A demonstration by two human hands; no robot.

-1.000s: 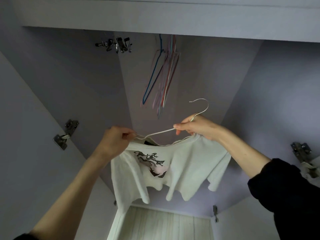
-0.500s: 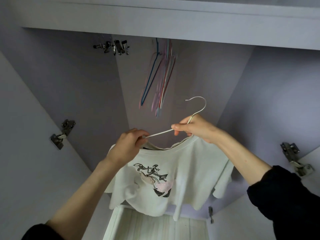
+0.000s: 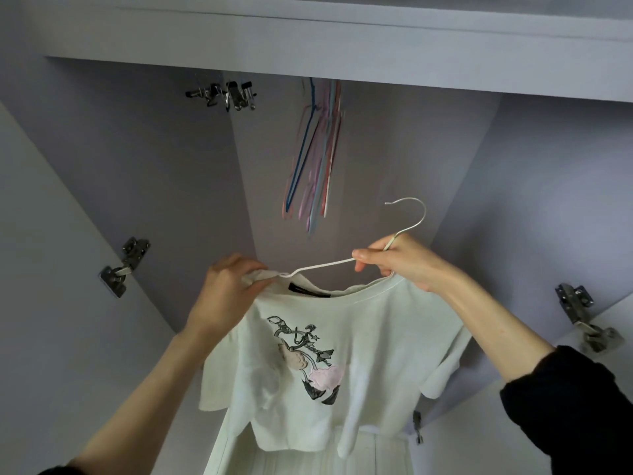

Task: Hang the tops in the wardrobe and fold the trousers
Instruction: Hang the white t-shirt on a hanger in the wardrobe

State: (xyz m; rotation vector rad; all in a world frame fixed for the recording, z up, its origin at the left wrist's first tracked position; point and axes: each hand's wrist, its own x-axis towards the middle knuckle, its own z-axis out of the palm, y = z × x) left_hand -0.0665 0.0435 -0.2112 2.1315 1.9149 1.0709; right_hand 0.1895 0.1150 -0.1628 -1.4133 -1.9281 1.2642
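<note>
Both hands raised inside wardrobe [image 3: 513,200]. Left hand [image 3: 227,291] pinches white top [image 3: 342,365] shoulder at 9 o'clock; right hand [image 3: 404,260] closed around white hanger [image 3: 318,266] neck at 1 o'clock.

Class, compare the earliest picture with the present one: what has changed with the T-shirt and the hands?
The left hand has pulled the white T-shirt shoulder over the hanger arm; the shirt now hangs spread open. The right hand keeps its grip at the hook's base. Coloured hangers unchanged.
</note>
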